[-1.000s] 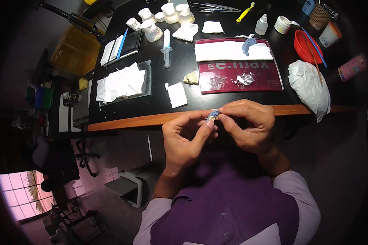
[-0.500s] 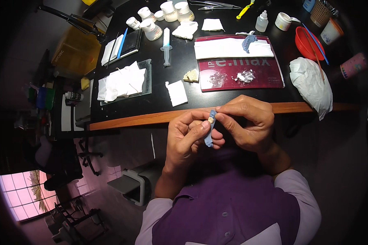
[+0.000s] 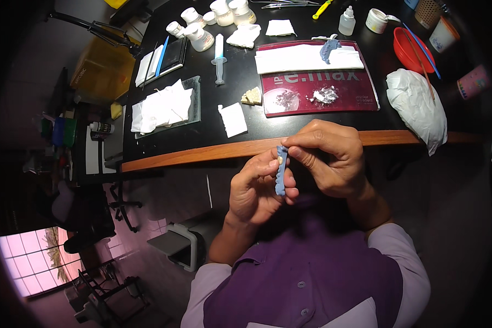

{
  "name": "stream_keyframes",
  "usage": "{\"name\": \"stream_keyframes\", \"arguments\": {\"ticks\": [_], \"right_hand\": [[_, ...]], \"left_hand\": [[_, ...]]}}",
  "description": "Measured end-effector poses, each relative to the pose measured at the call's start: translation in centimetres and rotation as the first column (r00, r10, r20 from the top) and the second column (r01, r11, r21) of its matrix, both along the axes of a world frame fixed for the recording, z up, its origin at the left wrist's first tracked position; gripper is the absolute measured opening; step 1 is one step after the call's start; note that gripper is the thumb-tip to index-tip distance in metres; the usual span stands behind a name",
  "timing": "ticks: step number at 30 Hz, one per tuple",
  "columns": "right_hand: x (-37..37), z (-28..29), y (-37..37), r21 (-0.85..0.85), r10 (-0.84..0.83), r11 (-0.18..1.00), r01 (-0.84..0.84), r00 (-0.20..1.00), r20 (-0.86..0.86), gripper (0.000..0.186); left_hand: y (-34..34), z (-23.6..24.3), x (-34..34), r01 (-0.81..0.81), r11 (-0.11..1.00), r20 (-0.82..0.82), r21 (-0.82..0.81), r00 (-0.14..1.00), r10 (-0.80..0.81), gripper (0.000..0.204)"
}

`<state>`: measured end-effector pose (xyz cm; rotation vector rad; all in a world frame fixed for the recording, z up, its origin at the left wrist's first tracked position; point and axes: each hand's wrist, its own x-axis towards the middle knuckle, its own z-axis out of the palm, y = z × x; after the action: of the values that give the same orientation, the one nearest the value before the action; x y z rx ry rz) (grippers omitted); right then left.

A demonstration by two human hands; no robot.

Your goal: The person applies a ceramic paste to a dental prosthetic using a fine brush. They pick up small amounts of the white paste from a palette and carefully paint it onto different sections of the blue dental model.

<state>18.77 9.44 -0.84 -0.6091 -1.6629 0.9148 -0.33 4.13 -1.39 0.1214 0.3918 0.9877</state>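
Both hands are raised in front of the desk's wooden front edge point(image 3: 197, 156). My left hand point(image 3: 251, 188) has its fingers curled round an upright, narrow, scalloped blue dental piece point(image 3: 281, 180), with a small cream piece point(image 3: 280, 160) at its upper part near my left thumb. My right hand point(image 3: 331, 158) pinches the top end of the blue piece between thumb and index finger. Beyond them lies a maroon glass slab point(image 3: 333, 101) with white powder point(image 3: 324, 95), a folded white paper strip point(image 3: 284, 60) and a second blue piece point(image 3: 329, 50).
Behind stand white jars point(image 3: 200, 37), a syringe point(image 3: 219, 65), a dropper bottle point(image 3: 346, 23) and paper on a glass plate point(image 3: 159, 109). At right are a red bowl point(image 3: 405, 54) and crumpled white bag point(image 3: 417, 106). A grey bin point(image 3: 177, 246) stands below left.
The blue piece has turned upright, showing its scalloped side. My left hand has shifted right and down; my right hand has risen slightly, both still on the piece.
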Motion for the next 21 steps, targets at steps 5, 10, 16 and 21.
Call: {"name": "stream_keyframes", "arguments": {"ticks": [5, 10, 16, 21], "right_hand": [[0.16, 0.09, 0.09, 0.019, 0.006, 1.000, -0.007, 1.000, 0.009, 0.012], [0.04, -0.11, 0.07, 0.042, 0.011, 0.999, -0.011, 1.000, -0.017, 0.014], [0.35, -0.13, 0.07, 0.037, 0.056, 0.998, -0.055, 0.998, -0.018, 0.017], [0.44, -0.06, 0.07, 0.041, 0.056, 0.998, -0.055, 0.998, -0.018, 0.016]], "left_hand": [[0.06, -0.01, -0.05, 0.034, 0.997, 0.101, -0.063, 0.994, -0.027, 0.025], [-0.05, -0.33, -0.05, 0.041, 0.996, 0.125, -0.082, 0.992, -0.030, 0.025], [-0.05, -0.58, 0.61, 0.014, 1.000, 0.091, 0.013, 0.996, -0.015, 0.029], [-0.05, -0.50, 0.79, 0.003, 1.000, 0.069, 0.027, 0.998, -0.005, 0.029]]}}
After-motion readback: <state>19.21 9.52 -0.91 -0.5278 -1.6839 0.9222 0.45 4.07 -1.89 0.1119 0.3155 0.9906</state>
